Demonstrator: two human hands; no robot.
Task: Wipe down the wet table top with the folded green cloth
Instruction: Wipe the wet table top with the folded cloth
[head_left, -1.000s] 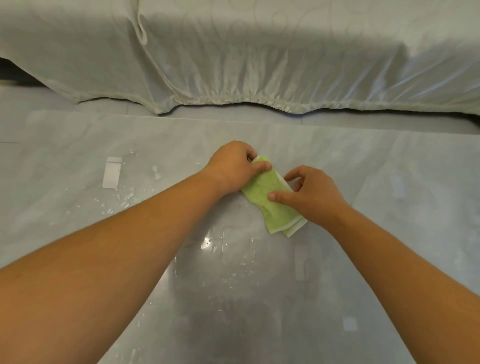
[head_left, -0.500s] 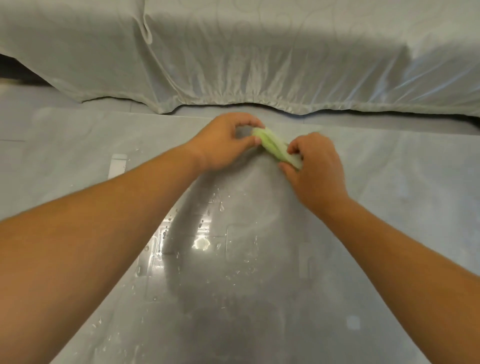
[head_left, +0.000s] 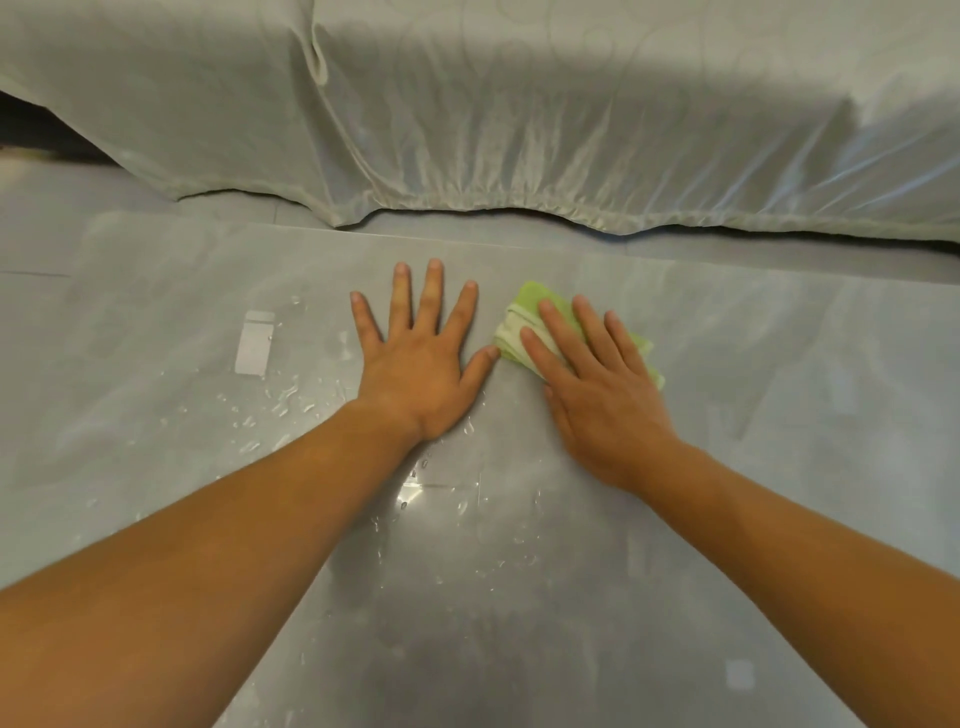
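Observation:
The folded green cloth (head_left: 522, 318) lies flat on the glossy grey table top (head_left: 156, 322), near its far edge. My right hand (head_left: 597, 384) presses on the cloth with straight fingers and covers most of it. Only the cloth's far left corner and right edge show. My left hand (head_left: 418, 358) lies flat on the bare table just left of the cloth, fingers spread, thumb tip close to the cloth's edge. Water drops (head_left: 280, 400) are scattered left of the left wrist, and more wet patches (head_left: 462, 509) glisten between my forearms.
A sofa or bed under a pale grey cover (head_left: 519, 130) runs along the far side, its hem hanging just beyond the table's far edge. A strip of grey floor (head_left: 41, 218) shows at the left.
Both hands were pinching and folding the cloth. Now the cloth lies flat under my straightened right hand, and my left hand has let go and spread flat on the table.

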